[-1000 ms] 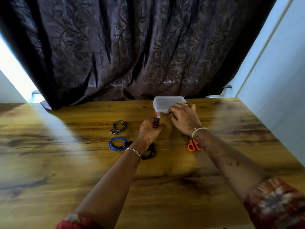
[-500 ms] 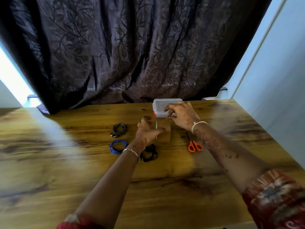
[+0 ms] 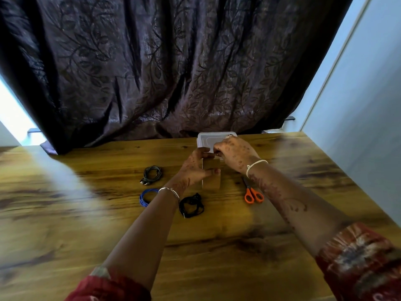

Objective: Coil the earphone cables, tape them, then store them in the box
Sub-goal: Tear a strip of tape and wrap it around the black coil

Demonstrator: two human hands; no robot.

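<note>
Gripping tape roll (image 3: 211, 183) in left hand (image 3: 195, 168), pinching its twelve-o'clock edge with right hand (image 3: 235, 154); taping step, likely needing scissors (image 3: 252, 195) at four o'clock next.

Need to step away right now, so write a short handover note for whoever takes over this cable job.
Left hand: grips the tape roll, held on edge just above the table.
Right hand: its fingers pinch at the roll's top, apparently picking at the tape end.
Cables: grey coil, blue coil and black coil lie on the table, left of the roll.
Scissors lie to the right. The box sits behind the hands, lid on.
Done: all three are coiled.
Left: cut tape, tape each coil (no tape visible on any), open the box, store them.
</note>
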